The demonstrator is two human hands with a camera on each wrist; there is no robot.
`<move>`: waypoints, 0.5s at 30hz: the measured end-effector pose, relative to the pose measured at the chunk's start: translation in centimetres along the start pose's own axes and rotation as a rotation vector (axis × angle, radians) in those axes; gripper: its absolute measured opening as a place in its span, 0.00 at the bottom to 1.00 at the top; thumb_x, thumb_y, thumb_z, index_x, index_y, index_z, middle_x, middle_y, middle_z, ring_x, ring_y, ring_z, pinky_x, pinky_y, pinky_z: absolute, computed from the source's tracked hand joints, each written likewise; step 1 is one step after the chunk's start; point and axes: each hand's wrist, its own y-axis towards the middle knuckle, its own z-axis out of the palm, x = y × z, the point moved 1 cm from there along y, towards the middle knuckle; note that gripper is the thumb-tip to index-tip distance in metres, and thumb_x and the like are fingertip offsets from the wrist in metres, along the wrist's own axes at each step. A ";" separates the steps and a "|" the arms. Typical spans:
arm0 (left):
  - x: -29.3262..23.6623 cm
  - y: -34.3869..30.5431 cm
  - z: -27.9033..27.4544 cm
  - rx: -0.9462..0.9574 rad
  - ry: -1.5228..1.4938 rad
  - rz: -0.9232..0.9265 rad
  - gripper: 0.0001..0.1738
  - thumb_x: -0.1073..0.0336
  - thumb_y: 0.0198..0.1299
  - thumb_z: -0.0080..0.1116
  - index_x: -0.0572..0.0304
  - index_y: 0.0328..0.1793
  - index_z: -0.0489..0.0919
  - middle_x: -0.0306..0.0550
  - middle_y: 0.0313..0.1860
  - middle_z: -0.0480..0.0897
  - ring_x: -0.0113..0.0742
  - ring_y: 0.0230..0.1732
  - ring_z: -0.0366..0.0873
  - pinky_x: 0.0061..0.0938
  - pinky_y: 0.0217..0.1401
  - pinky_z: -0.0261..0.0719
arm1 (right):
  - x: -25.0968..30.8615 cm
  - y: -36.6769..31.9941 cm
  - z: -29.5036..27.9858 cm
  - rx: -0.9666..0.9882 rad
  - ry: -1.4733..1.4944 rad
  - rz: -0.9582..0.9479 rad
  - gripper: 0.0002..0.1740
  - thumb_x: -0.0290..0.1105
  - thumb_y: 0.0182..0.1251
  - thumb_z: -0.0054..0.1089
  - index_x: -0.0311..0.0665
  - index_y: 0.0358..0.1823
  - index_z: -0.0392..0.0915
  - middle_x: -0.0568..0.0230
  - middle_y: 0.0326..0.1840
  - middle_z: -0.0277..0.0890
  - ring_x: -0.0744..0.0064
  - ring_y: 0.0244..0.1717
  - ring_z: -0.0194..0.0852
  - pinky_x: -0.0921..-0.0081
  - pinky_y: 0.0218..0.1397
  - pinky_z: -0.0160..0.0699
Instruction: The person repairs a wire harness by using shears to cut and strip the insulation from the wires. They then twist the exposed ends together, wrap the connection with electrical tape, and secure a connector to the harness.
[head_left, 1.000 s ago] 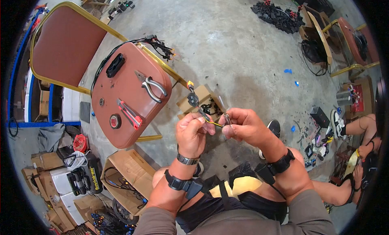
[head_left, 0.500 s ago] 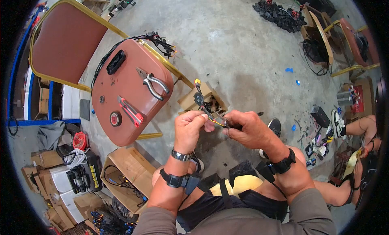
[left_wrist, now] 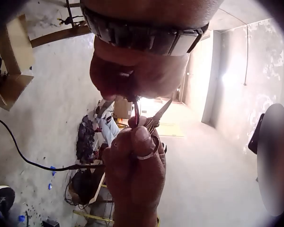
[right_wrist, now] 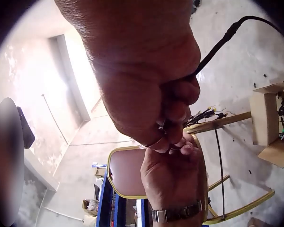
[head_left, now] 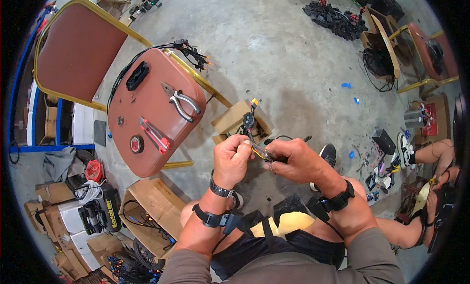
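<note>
My left hand (head_left: pixel 230 159) pinches a cable between thumb and fingers. Beyond its fingertips the cable carries a black fitting (head_left: pixel 248 120) and ends in a yellow connector (head_left: pixel 254 103). Thin coloured wires (head_left: pixel 255 149) span the short gap between my hands. My right hand (head_left: pixel 299 161) grips small scissors (left_wrist: pixel 162 110); in the left wrist view a pointed blade sticks out past the fingers and a metal ring circles the thumb. Fingertips of both hands almost meet at the wires. From my right palm a black cable (right_wrist: pixel 227 35) trails out. The wires' far ends are hidden by the fingers.
Pliers (head_left: pixel 181 102), a red utility knife (head_left: pixel 155 135) and a tape roll (head_left: pixel 136 144) lie on the brown chair seat (head_left: pixel 171 71). Below the hands stands an open cardboard box (head_left: pixel 235 118). Another box (head_left: pixel 159 201) with cables is at left. Someone's leg (head_left: pixel 427 151) shows at right.
The hands have come closer together over the wires. The black fitting and yellow connector have swung to the right. A black cable now shows beyond my right hand.
</note>
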 end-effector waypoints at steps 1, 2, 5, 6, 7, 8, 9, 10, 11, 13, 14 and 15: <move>-0.2 -0.1 0.2 -0.018 -0.039 0.013 0.08 0.73 0.62 0.50 0.70 0.38 0.79 0.43 0.26 0.81 0.27 0.25 0.78 0.20 0.30 0.76 | 0.0 0.0 -0.1 -0.011 0.020 -0.008 0.11 0.27 0.54 0.66 0.35 0.38 0.75 0.55 0.21 0.72 0.62 0.21 0.73 0.69 0.27 0.69; -0.3 -0.2 0.4 -0.036 -0.078 0.025 0.08 0.73 0.61 0.50 0.70 0.38 0.79 0.44 0.26 0.81 0.27 0.25 0.78 0.20 0.29 0.76 | 0.0 0.0 -0.1 -0.010 0.020 -0.009 0.11 0.27 0.54 0.66 0.35 0.38 0.75 0.55 0.21 0.72 0.62 0.21 0.73 0.69 0.27 0.69; 0.0 -0.3 0.9 -0.077 -0.367 -0.028 0.08 0.71 0.61 0.51 0.71 0.36 0.78 0.44 0.25 0.80 0.29 0.24 0.76 0.21 0.30 0.75 | -0.4 -0.2 0.0 0.023 0.259 0.101 0.10 0.25 0.57 0.65 0.34 0.39 0.75 0.66 0.21 0.72 0.77 0.21 0.70 0.75 0.26 0.66; -0.1 -0.3 1.1 -0.078 -0.367 -0.028 0.08 0.71 0.61 0.51 0.71 0.36 0.78 0.44 0.25 0.80 0.29 0.24 0.76 0.21 0.30 0.75 | -0.9 -0.2 0.2 0.008 0.395 0.124 0.09 0.25 0.58 0.64 0.33 0.40 0.75 0.70 0.22 0.72 0.81 0.23 0.68 0.78 0.26 0.66; -0.2 -0.4 1.3 -0.081 -0.498 -0.042 0.08 0.71 0.61 0.51 0.71 0.37 0.78 0.46 0.26 0.80 0.30 0.25 0.77 0.22 0.30 0.75 | -1.1 -0.2 0.3 -0.006 0.531 0.147 0.09 0.24 0.60 0.63 0.32 0.41 0.75 0.74 0.24 0.73 0.85 0.24 0.66 0.81 0.26 0.65; -0.2 -0.4 1.4 -0.084 -0.630 -0.055 0.08 0.72 0.61 0.51 0.71 0.37 0.78 0.47 0.27 0.81 0.32 0.25 0.78 0.23 0.30 0.76 | -0.8 -0.2 0.2 -0.005 0.531 0.147 0.09 0.24 0.60 0.63 0.32 0.41 0.75 0.74 0.24 0.73 0.85 0.24 0.66 0.81 0.26 0.65; -0.2 -0.4 1.4 -0.085 -0.630 -0.055 0.08 0.72 0.61 0.51 0.71 0.37 0.78 0.47 0.27 0.81 0.32 0.25 0.78 0.23 0.30 0.76 | -0.3 -0.1 -0.1 -0.009 0.684 0.206 0.09 0.25 0.60 0.62 0.33 0.42 0.75 0.74 0.25 0.73 0.86 0.23 0.66 0.82 0.25 0.64; -0.2 -0.4 1.4 -0.067 -0.653 -0.019 0.08 0.72 0.61 0.51 0.71 0.37 0.78 0.48 0.28 0.81 0.32 0.26 0.78 0.24 0.31 0.76 | -0.1 0.0 -0.2 -0.014 0.837 0.266 0.10 0.25 0.61 0.62 0.33 0.43 0.75 0.75 0.27 0.73 0.86 0.23 0.66 0.84 0.25 0.64; -0.2 -0.4 1.4 -0.051 -0.677 0.018 0.08 0.72 0.61 0.51 0.71 0.38 0.78 0.49 0.30 0.82 0.33 0.27 0.78 0.25 0.32 0.77 | -0.5 -0.1 -0.3 0.000 0.834 0.332 0.10 0.27 0.62 0.62 0.35 0.44 0.75 0.74 0.27 0.74 0.88 0.24 0.66 0.86 0.23 0.63; -0.6 -0.4 1.8 -0.103 -0.569 0.031 0.09 0.71 0.61 0.51 0.71 0.38 0.78 0.51 0.32 0.82 0.35 0.28 0.80 0.26 0.33 0.79 | -1.3 -0.1 0.0 -0.007 0.881 0.315 0.11 0.28 0.62 0.63 0.36 0.44 0.75 0.74 0.27 0.74 0.88 0.23 0.66 0.87 0.23 0.63; -0.8 -0.3 1.9 -0.151 -0.460 0.043 0.09 0.70 0.60 0.51 0.71 0.38 0.77 0.54 0.34 0.82 0.37 0.29 0.81 0.27 0.34 0.81 | -1.5 0.0 0.1 -0.017 0.929 0.298 0.11 0.29 0.62 0.64 0.36 0.44 0.75 0.74 0.27 0.73 0.89 0.23 0.66 0.88 0.22 0.62; -0.8 -0.2 1.8 -0.152 -0.462 0.044 0.09 0.70 0.60 0.51 0.71 0.38 0.77 0.54 0.34 0.82 0.37 0.29 0.81 0.27 0.34 0.81 | -1.5 0.0 0.2 -0.016 0.927 0.297 0.11 0.29 0.62 0.64 0.36 0.44 0.75 0.74 0.27 0.73 0.89 0.23 0.66 0.88 0.22 0.62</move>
